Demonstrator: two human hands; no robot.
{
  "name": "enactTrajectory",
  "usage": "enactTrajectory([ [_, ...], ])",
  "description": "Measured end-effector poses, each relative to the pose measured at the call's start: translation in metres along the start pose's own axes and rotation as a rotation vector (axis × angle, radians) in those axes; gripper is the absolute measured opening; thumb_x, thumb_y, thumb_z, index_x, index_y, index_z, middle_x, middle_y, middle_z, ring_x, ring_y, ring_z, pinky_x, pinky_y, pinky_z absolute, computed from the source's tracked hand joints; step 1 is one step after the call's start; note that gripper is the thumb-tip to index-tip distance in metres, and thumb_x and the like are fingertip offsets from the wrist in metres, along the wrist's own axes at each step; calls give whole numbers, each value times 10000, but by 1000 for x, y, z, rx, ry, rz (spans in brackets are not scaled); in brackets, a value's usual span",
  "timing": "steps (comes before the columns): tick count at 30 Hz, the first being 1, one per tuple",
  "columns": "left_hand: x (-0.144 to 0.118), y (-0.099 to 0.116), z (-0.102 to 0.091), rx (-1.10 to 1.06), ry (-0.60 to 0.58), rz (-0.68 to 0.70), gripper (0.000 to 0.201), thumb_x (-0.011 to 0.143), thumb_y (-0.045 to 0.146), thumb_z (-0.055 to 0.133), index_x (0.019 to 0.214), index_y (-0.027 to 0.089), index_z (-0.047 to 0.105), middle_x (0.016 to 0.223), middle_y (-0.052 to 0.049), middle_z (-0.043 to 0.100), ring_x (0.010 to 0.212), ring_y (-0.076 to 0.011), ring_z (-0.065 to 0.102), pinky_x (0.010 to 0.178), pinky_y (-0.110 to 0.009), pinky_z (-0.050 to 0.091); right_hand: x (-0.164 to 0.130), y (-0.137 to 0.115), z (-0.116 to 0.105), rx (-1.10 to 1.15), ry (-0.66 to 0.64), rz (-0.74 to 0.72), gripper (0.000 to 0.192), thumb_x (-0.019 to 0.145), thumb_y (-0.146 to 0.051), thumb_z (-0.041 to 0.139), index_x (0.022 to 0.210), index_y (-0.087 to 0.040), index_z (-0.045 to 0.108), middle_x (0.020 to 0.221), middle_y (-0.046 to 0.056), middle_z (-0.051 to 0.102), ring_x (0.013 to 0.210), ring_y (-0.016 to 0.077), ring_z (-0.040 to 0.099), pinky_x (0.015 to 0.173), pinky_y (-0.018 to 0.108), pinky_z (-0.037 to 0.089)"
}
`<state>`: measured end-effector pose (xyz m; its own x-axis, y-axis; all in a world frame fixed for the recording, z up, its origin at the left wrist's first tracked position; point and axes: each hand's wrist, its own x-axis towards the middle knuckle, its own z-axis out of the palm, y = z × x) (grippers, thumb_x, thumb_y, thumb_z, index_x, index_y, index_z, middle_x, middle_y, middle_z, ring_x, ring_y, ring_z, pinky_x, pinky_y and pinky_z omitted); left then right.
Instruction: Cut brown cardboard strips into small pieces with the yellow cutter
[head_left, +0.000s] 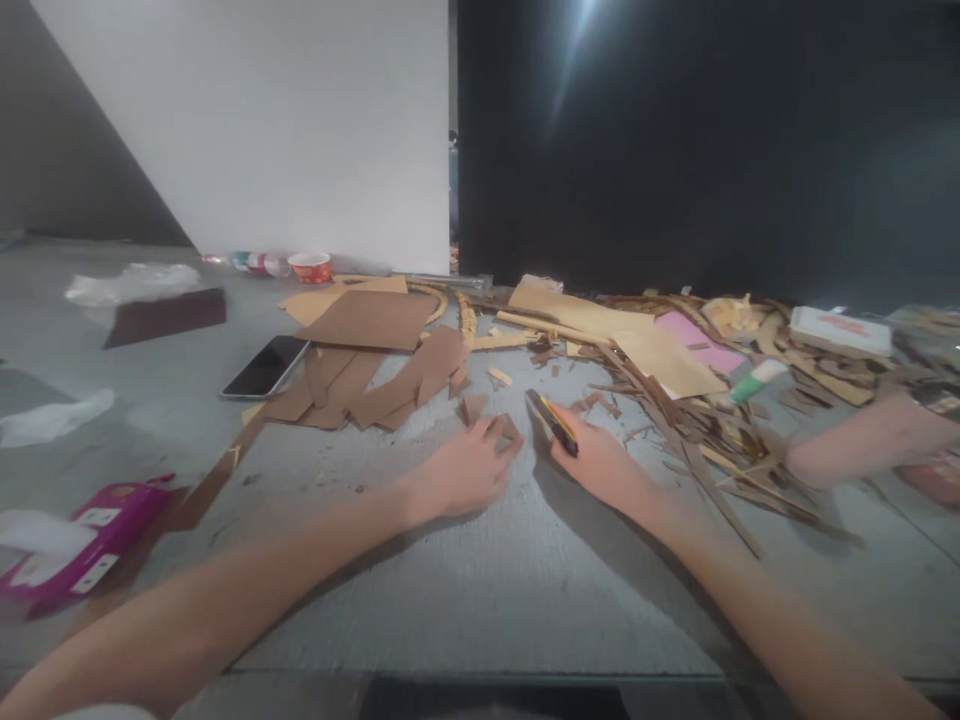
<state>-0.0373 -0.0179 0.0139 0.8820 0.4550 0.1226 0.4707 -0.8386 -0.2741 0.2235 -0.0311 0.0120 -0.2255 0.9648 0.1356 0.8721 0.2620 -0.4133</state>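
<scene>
A grey tabletop (450, 600) carries overlapping brown sheets (371, 318) and, to the right, scattered brown strips (694, 440). Near each other between these are the left hand (469, 468), fingers bent, and the right hand (600, 458), closed around a yellow-and-black cutter (553, 422). A small brown piece (508, 428) lies at the left fingertips; whether pinched or merely touched cannot be told.
</scene>
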Motion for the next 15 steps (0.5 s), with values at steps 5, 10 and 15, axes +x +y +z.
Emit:
enactTrajectory([
  [5, 1, -6, 7, -13, 17, -33, 391, 1114, 219, 442, 1351, 133, 741, 1578, -152, 632, 1505, -336, 527, 1252, -480, 375, -15, -13, -9, -33, 44, -125, 593, 1066, -275, 467, 1650, -179, 504, 936, 90, 780, 711, 213, 671, 681, 301, 462],
  [10, 2, -25, 22, -43, 53, -58, 431, 1109, 216, 459, 1477, 119, 662, 1571, -162, 639, 1557, -317, 485, 1283, -464, 345, -20, -19, -4, -126, 138, -157, 594, 1097, -296, 403, 1680, -187, 438, 1087, 135, 780, 800, 244, 717, 683, 321, 499],
  [15, 0, -34, 28, -111, 99, -87, 474, 1110, 220, 456, 1555, 155, 604, 1595, -146, 623, 1554, -273, 491, 1274, -421, 368, -20, -22, 7, -294, 83, -172, 541, 1157, -352, 334, 1666, -208, 448, 1076, 148, 754, 845, 268, 725, 699, 336, 512],
])
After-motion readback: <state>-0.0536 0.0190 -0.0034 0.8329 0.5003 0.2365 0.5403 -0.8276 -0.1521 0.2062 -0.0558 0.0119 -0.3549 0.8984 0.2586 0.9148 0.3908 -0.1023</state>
